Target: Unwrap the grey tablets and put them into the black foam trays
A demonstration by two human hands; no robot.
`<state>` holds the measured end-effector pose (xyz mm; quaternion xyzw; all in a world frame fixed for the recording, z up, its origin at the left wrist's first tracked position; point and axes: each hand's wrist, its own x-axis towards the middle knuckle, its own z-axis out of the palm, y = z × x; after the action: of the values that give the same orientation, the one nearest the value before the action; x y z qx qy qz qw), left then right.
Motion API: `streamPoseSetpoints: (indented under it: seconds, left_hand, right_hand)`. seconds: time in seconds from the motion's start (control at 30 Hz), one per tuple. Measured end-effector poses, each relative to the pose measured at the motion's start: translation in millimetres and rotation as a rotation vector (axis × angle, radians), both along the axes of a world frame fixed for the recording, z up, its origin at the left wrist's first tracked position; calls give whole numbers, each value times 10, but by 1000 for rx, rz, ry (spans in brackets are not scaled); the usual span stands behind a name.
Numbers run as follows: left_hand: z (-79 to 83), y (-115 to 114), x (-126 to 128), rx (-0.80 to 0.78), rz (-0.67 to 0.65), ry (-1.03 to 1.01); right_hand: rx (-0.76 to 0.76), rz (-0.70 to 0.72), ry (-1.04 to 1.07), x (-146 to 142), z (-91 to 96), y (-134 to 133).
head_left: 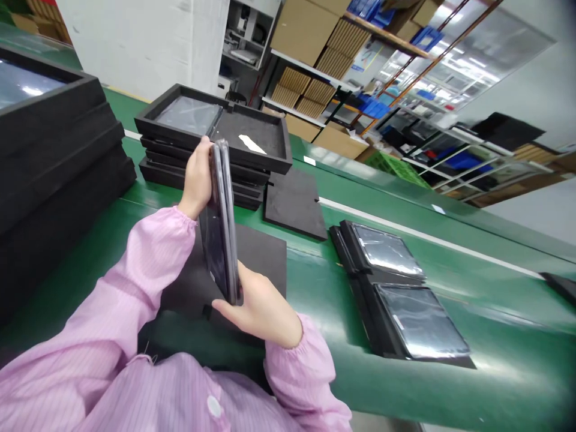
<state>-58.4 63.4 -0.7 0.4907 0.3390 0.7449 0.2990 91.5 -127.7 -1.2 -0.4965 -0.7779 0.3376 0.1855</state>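
Note:
Two thin, dark tablet-like panels stand on edge, pressed face to face between my hands. My left hand grips their far upper end. Around the near lower end my right hand is wrapped, thumb on the left face and the other fingers hidden behind. Beneath them a flat black foam sheet lies on the green work surface. Just beyond is a stack of black foam trays; the top tray has a film-covered panel in its left compartment and a white scrap in the right one.
A tall stack of black foam trays rises at the left. Another black foam pad lies beside the middle stack. To the right, a foam tray bears two wrapped panels. Shelves with cardboard boxes stand behind the green belt.

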Motion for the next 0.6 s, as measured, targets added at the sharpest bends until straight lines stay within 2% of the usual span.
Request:
streamPoseSetpoints:
  seconds: [0.1,0.2,0.43,0.6]
  left_hand:
    - [-118,63,42,-9,-70,60]
    - [-168,109,61,6,-116,92]
    - [-128,107,86,35,-164,143]
    - [-106,68,99,37,-163,173]
  right_hand:
    - [-109,48,125,72,-34,75]
    - [-130,27,244,145,-78,86]
    - [-105,25,277,224,-134,108]
    - [-76,32,272,231,-90,112]
